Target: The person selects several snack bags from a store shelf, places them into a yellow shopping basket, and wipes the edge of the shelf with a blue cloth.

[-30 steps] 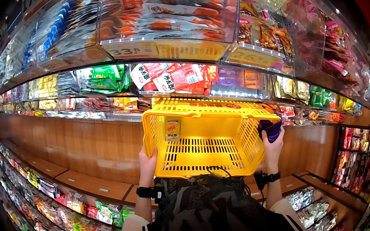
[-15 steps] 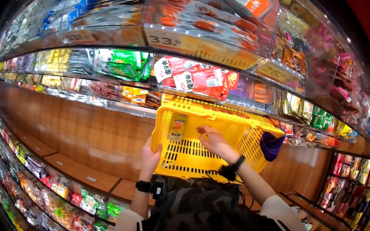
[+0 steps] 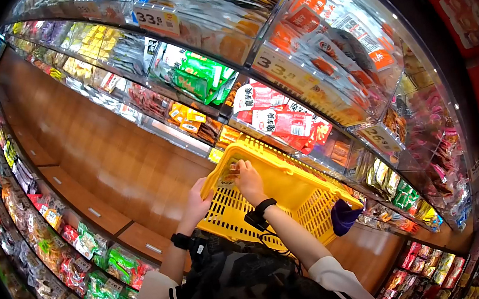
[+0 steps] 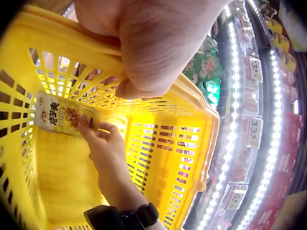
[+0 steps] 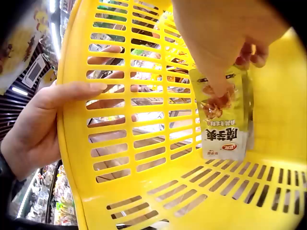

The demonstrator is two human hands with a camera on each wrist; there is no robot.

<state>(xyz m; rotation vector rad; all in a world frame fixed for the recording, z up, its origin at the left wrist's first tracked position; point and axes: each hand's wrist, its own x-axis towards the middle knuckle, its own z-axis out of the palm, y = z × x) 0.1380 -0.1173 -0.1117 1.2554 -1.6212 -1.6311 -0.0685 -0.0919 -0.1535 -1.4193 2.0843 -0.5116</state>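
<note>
Right fingers [image 4: 107, 128] pinch a snack packet [image 5: 223, 122] inside the yellow basket [image 4: 62, 165].

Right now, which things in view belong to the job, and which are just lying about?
Job:
yellow basket, gripped by the left hand;
snack packet inside it, touched by the right hand.

Lying about:
shelved green packets;
shelved red packets.

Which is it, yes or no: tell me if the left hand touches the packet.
No, the left hand grips the basket while the right hand touches the packet.
</note>
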